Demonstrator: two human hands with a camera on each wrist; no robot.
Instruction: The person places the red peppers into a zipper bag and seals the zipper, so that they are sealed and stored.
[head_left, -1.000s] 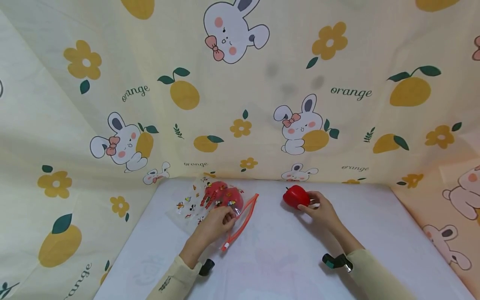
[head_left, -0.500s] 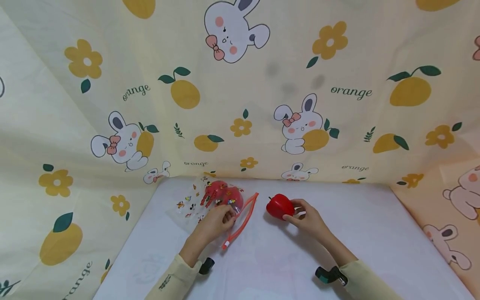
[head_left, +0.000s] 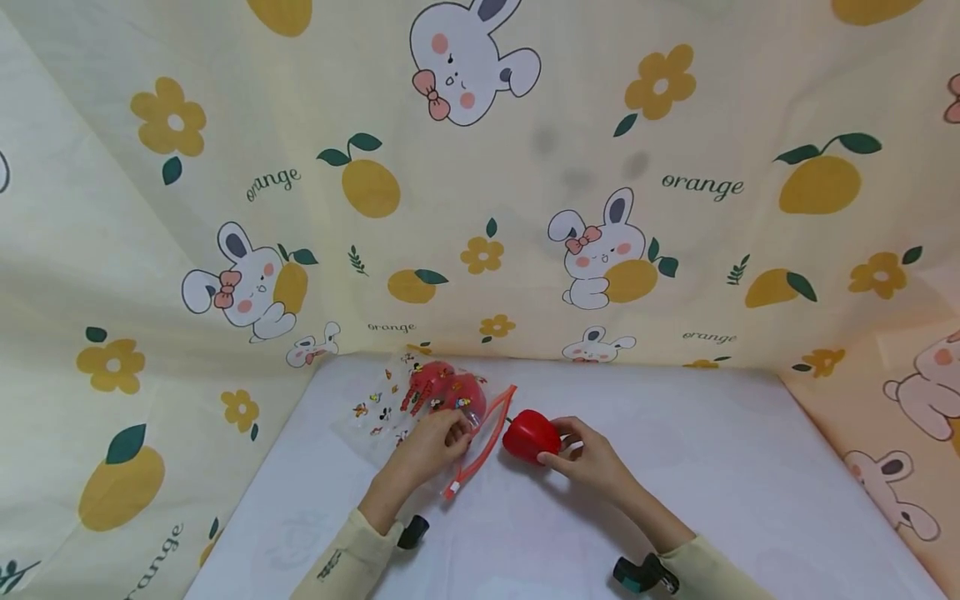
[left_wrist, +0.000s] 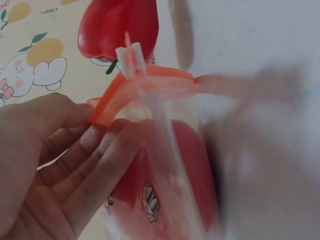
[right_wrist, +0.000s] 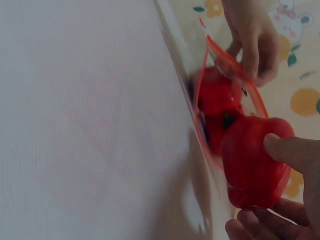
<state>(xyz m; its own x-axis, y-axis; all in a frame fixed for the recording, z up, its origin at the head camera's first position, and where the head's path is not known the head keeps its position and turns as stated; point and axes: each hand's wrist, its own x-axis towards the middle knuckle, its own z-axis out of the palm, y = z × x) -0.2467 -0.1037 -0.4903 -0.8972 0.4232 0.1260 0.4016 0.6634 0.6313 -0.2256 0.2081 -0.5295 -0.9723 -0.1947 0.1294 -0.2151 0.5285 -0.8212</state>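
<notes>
A clear zip bag [head_left: 375,429] with cartoon prints and an orange zip edge lies at the table's back left. Inside it are red rounded things [head_left: 467,392]; the right wrist view shows them as red peppers [right_wrist: 219,92]. My left hand [head_left: 431,446] pinches the orange edge [left_wrist: 107,102] between thumb and fingers, and the mouth gapes in the right wrist view. My right hand [head_left: 592,458] grips a red bell pepper [head_left: 531,437] by its base, thumb on one side, fingers on the other. The pepper's green stem [left_wrist: 111,67] points toward the bag's mouth.
A white slider [head_left: 454,487] sits at the near end of the zip edge. The white table [head_left: 675,433] backs onto a hanging cloth [head_left: 480,167] printed with rabbits and oranges. Dark wrist cameras [head_left: 645,573] are strapped at both sleeves.
My right hand has carried the red bell pepper left and nearer to me, up beside the bag's mouth. My left hand has stayed on the bag's edge.
</notes>
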